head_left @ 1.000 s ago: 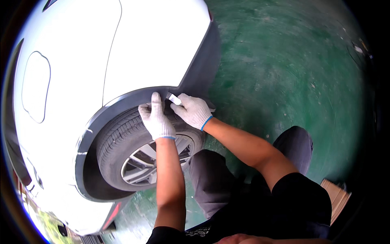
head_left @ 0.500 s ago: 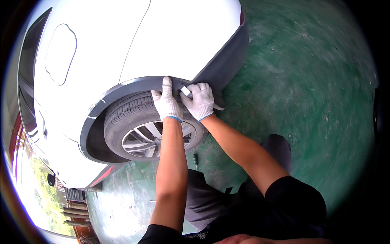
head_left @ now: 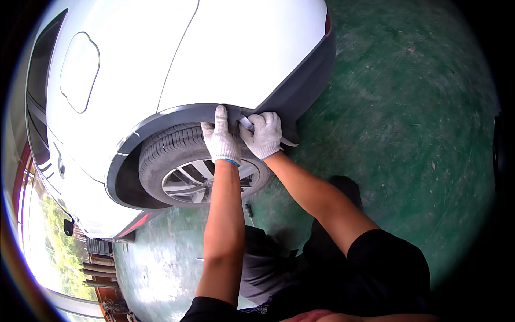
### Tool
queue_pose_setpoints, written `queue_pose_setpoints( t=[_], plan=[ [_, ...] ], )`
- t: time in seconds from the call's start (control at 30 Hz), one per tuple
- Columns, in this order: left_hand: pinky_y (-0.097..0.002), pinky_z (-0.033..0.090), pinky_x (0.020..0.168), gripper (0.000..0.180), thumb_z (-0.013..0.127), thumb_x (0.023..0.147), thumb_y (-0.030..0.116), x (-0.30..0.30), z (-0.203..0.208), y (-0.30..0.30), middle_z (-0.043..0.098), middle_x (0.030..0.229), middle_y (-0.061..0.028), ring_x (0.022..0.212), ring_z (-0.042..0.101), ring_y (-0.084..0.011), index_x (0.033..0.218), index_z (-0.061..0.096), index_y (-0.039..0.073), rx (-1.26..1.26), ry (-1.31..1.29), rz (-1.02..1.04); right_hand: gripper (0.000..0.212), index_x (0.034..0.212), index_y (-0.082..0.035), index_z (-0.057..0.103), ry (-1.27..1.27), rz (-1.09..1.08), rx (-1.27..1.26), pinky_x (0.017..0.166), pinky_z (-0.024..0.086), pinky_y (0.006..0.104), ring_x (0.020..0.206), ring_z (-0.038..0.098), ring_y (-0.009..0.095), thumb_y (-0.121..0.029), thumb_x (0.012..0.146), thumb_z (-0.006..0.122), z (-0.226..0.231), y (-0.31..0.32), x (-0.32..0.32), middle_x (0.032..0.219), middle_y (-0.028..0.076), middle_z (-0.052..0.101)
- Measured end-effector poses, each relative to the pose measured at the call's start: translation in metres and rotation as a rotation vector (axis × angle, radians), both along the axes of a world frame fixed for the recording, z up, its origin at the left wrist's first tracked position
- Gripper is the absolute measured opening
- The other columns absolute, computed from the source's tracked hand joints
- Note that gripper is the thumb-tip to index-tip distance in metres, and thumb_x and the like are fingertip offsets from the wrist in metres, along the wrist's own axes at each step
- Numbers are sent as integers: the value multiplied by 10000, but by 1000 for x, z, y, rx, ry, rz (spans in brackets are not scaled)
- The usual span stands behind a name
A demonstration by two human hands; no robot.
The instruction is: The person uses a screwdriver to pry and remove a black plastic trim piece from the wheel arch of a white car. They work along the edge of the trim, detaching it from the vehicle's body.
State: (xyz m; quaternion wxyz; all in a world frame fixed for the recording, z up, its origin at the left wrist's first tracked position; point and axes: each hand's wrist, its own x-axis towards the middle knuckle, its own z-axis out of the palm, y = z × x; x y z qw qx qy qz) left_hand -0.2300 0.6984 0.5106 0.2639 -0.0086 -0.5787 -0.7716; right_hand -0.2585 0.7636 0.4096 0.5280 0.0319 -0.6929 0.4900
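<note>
The dark plastic wheel arch trim [head_left: 185, 111] curves over the rear wheel of a white car. My left hand [head_left: 220, 144], in a white knitted glove, grips the trim's lower edge; its thumb points up over the outer face and its fingers are partly hidden behind. Just to the right, my gloved right hand [head_left: 263, 136] is closed around a flat, pale silvery strip [head_left: 246, 123] whose end rests at the trim. I cannot tell what kind of strip it is. A whitish tail sticks out on the right side of that hand. Below both hands is the tire [head_left: 153, 161].
White body panels [head_left: 225, 59] rise above the arch, and the dark bumper [head_left: 300, 80] extends right. A dark-handled screwdriver-like tool [head_left: 248, 209] lies on the green floor [head_left: 397, 134] near my knees. Far left, the garage opens to daylight.
The view has shifted slightly, and my right knee has moved left. Both hands keep their places at the trim; the silvery strip appears a little more tilted.
</note>
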Motion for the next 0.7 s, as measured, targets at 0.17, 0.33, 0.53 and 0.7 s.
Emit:
queue_pose_setpoints(
  t=[0.17, 0.33, 0.53, 0.7],
  plan=[
    [-332, 563, 788, 336, 770, 1004, 213, -7, -7, -12, 693, 1164, -27, 983, 677, -165, 1287, 611, 128, -13, -1, -33, 299, 906, -164, 620, 18, -25, -2, 743, 455, 515, 857, 574, 354, -267, 717, 827, -1, -5, -3, 897, 89, 563],
    [-346, 576, 796, 311, 773, 1000, 199, -8, -5, -14, 693, 1161, -24, 985, 677, -171, 1262, 623, 128, -5, -14, -37, 296, 956, -117, 637, -148, 105, 13, 825, 496, 519, 929, 588, 379, -258, 758, 807, 13, 2, 16, 965, 131, 597],
    [-323, 554, 812, 258, 805, 970, 174, -4, -4, -16, 694, 1044, -14, 923, 650, -137, 1163, 655, 92, 30, -25, -78, 356, 979, 23, 584, -764, 924, -115, 721, 553, 534, 762, 713, 427, -322, 1002, 665, 49, 38, 58, 829, 250, 720],
    [-362, 577, 923, 283, 768, 998, 160, -8, -5, -16, 702, 1147, -45, 1026, 680, -190, 1249, 644, 119, 18, 17, -97, 244, 1211, -39, 626, -848, 1023, -266, 553, 495, 311, 630, 623, 137, -228, 1056, 633, 34, 54, 85, 796, 58, 678]
  ],
)
